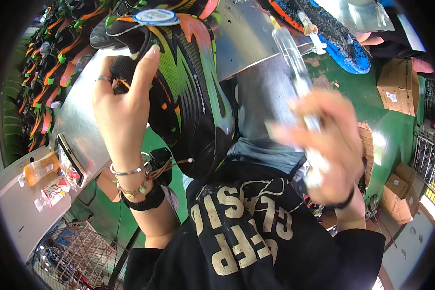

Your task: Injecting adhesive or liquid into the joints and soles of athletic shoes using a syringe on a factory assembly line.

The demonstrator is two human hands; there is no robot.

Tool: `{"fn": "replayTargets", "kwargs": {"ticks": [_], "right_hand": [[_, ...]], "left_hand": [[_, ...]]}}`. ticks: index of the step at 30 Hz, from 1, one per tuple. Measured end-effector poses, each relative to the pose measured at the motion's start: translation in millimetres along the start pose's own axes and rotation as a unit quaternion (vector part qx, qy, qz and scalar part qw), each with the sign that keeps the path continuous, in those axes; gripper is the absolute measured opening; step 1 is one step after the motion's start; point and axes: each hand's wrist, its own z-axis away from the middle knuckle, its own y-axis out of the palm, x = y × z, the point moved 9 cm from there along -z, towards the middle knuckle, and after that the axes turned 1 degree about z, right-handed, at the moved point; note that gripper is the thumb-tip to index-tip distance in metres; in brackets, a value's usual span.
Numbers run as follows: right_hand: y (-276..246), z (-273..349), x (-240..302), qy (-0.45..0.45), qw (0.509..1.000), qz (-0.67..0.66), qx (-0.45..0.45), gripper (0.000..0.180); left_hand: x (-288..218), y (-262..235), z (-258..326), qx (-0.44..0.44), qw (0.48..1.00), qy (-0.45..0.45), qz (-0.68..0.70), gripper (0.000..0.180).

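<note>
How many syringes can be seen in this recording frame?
2: one held syringe, blurred, in the right hand; a second syringe at the upper right, over the blue-edged black item. Others may be hidden.

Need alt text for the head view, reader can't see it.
A person's left hand grips a black, green and orange sports shoe at its opening; the blurred right hand holds a clear, yellow-tipped syringe-like tube. Similar multicoloured shoes crowd the upper left.
</note>
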Motion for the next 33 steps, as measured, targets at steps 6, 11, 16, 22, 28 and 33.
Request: {"fn": "replayTargets", "kwargs": {"ticks": [6,11,16,22,28,33], "right_hand": [[46.6,-40.5,-43.8,0.004,0.999,0.048,-0.025,0.042],[64.6,-54.7,-50.3,0.009,0.998,0.068,-0.015,0.04],[73.7,-62.8,-54.5,0.005,0.997,0.069,-0.014,0.041],[71.1,-66.6,-49.9,0.017,0.998,0.065,-0.02,0.039],[54.5,-68.1,-58.1,-0.023,0.995,0.032,-0.091,0.028],[54.3,-76.8,-63.4,-0.017,0.996,0.026,-0.081,0.034]], "left_hand": [[8.9,-3.2,2.6,-0.012,0.999,-0.019,0.05,0.02],[6.5,-6.0,6.6,-0.028,0.997,-0.035,0.06,0.018],[5.5,-1.0,7.4,-0.018,0.997,-0.044,0.059,0.018],[6.6,1.3,6.7,-0.016,0.996,-0.053,0.065,0.02],[12.2,-0.1,5.5,-0.033,0.991,-0.063,0.109,0.02],[10.7,0.6,7.8,-0.032,0.993,-0.059,0.1,0.02]]}}
